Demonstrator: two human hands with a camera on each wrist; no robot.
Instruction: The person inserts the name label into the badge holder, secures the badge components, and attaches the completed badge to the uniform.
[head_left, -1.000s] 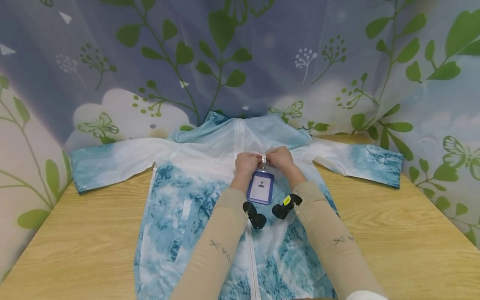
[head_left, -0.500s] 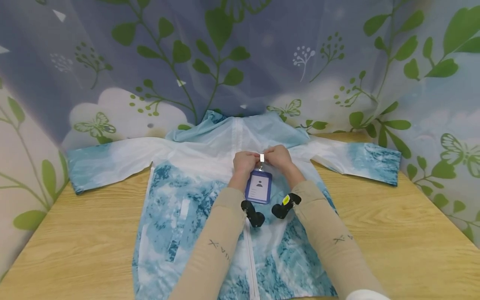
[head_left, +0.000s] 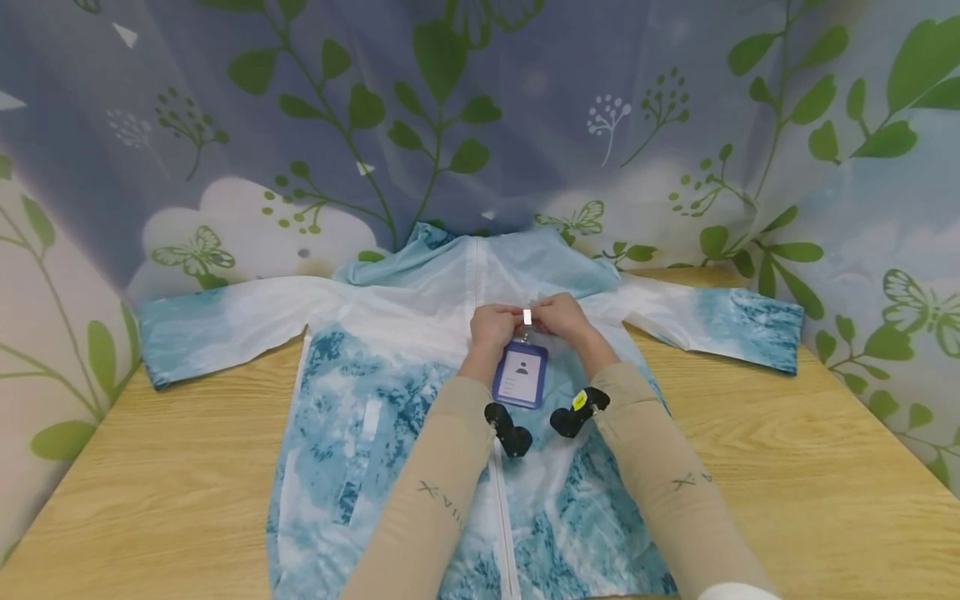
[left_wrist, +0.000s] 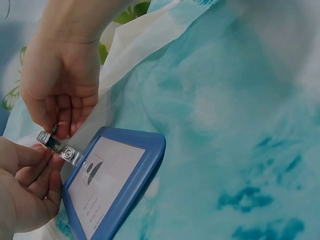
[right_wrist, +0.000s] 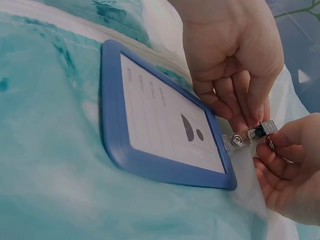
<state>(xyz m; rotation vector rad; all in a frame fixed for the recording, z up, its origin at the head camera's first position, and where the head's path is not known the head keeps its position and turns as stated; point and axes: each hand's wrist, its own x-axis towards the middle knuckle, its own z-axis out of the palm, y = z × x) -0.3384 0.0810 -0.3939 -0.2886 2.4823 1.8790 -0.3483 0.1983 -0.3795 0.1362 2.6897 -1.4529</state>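
A blue-framed ID badge holder point(head_left: 520, 375) with a printed card lies over the front of a white and blue tie-dye jacket point(head_left: 390, 333). A clear strap with a round snap point(right_wrist: 237, 140) joins it to a small metal badge clip point(right_wrist: 268, 127). My left hand point(head_left: 493, 325) pinches the clip's left side, thumb on top and fingers curled under. From the other side, my right hand point(head_left: 562, 317) pinches the clip with thumb and forefinger, as the right wrist view shows. The clip's mouth is hidden among the fingertips; whether jacket cloth sits in it I cannot tell.
The jacket is spread on a wooden table point(head_left: 750, 450), both sleeves out sideways and its zip point(head_left: 504, 517) running down the middle. A leaf-printed curtain point(head_left: 525, 125) closes off the back and sides. Black wrist cameras point(head_left: 508, 430) sit at both cuffs.
Both hands stay at the clip. The clip's face has tilted and now looks plain and bright. My right wrist has shifted slightly to the right.
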